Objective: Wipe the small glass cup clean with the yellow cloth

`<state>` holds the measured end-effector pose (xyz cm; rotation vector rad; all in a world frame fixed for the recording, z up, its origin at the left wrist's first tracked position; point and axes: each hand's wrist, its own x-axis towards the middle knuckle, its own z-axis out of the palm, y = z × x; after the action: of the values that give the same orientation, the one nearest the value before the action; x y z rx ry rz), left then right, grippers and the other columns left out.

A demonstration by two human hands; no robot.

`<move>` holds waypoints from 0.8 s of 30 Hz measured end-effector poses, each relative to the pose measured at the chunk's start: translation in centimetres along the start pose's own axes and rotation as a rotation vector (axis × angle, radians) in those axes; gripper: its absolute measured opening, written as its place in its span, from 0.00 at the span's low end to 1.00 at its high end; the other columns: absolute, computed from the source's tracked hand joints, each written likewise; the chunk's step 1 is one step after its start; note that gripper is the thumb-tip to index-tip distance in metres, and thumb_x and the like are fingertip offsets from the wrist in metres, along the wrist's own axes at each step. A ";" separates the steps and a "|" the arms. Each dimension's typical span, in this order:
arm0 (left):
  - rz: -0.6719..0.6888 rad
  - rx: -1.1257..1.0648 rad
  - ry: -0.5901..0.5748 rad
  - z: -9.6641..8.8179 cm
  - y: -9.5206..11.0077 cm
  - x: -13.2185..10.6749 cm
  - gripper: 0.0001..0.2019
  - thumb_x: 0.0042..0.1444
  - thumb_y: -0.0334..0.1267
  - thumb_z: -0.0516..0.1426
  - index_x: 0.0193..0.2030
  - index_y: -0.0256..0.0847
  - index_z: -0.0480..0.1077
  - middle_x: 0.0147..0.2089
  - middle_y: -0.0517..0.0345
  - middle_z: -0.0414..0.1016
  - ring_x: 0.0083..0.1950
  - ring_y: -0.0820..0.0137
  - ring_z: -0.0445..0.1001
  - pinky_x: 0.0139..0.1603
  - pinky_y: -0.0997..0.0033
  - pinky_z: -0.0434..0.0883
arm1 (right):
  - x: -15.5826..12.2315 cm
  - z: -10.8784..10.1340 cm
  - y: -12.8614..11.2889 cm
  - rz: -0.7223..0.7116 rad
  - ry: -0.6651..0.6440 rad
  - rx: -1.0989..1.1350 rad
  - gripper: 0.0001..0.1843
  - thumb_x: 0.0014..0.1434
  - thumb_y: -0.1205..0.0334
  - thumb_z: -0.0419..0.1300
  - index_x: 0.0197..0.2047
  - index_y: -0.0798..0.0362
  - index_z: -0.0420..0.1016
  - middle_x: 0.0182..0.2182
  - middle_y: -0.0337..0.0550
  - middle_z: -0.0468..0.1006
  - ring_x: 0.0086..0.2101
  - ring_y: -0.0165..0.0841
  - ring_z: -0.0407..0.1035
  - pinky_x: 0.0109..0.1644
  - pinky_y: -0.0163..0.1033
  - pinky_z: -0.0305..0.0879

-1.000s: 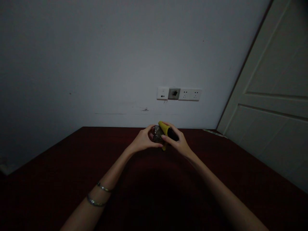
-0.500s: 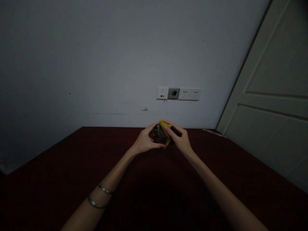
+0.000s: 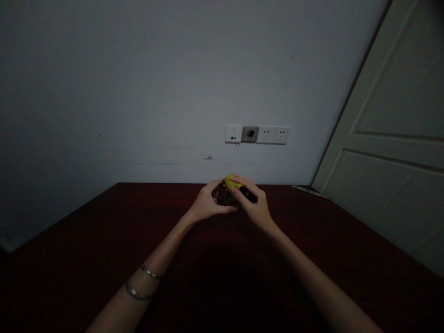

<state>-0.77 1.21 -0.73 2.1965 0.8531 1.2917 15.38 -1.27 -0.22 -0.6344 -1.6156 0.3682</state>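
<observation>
Over the far part of the dark red table, my left hand curls its thumb and fingers around a shiny, see-through, glass-like container. My right hand grips a yellow piece that lies against the container's right side. Whether the yellow piece is a sponge, a cloth or a lid I cannot tell. Something black shows between the thumb and fingers of my right hand. My fingers cover much of both things, and the dim light hides detail.
The dark red table reaches to a pale wall. White sockets and a grey switch plate sit on the wall. A thin pale strip lies at the far right edge, near a panelled door.
Both hands have shifted slightly left with the container. The yellow piece has turned and moved left, and its upper face now shows more while its lower edge is hidden.
</observation>
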 end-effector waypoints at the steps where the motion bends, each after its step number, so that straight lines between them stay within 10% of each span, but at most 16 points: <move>1: 0.017 -0.007 -0.003 0.0 0.0 0.0 0.40 0.36 0.42 0.68 0.58 0.38 0.62 0.52 0.46 0.69 0.49 0.59 0.70 0.47 0.57 0.69 | 0.1 0.1 0.0 0.065 0.024 0.040 0.12 0.56 0.57 0.59 0.45 0.46 0.75 0.47 0.42 0.76 0.50 0.37 0.68 0.58 0.50 0.60; 5: 0.020 -0.020 0.001 0.2 0.1 0.1 0.38 0.35 0.43 0.68 0.56 0.38 0.64 0.51 0.47 0.70 0.49 0.60 0.70 0.48 0.58 0.69 | 0.3 0.1 0.3 0.132 0.035 0.101 0.12 0.56 0.56 0.59 0.43 0.47 0.76 0.45 0.43 0.77 0.49 0.37 0.69 0.57 0.49 0.60; 13: -0.089 -0.066 0.039 0.3 -0.1 0.2 0.30 0.39 0.36 0.65 0.52 0.35 0.67 0.44 0.50 0.74 0.39 0.67 0.71 0.38 0.68 0.69 | -0.5 -0.4 0.0 -0.229 -0.195 -0.136 0.15 0.54 0.63 0.60 0.46 0.43 0.75 0.53 0.41 0.72 0.56 0.39 0.61 0.63 0.53 0.52; 24: -0.070 -0.194 -0.037 0.3 -0.8 -0.1 0.42 0.32 0.41 0.69 0.58 0.38 0.62 0.51 0.46 0.70 0.46 0.61 0.71 0.44 0.58 0.70 | 0.3 -0.3 1.1 0.268 0.030 0.189 0.15 0.55 0.53 0.59 0.45 0.47 0.76 0.46 0.41 0.77 0.48 0.38 0.70 0.56 0.49 0.63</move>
<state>-0.72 1.66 -1.45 2.0158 0.7505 1.2419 15.87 -0.24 -0.53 -0.7084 -1.4493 0.6969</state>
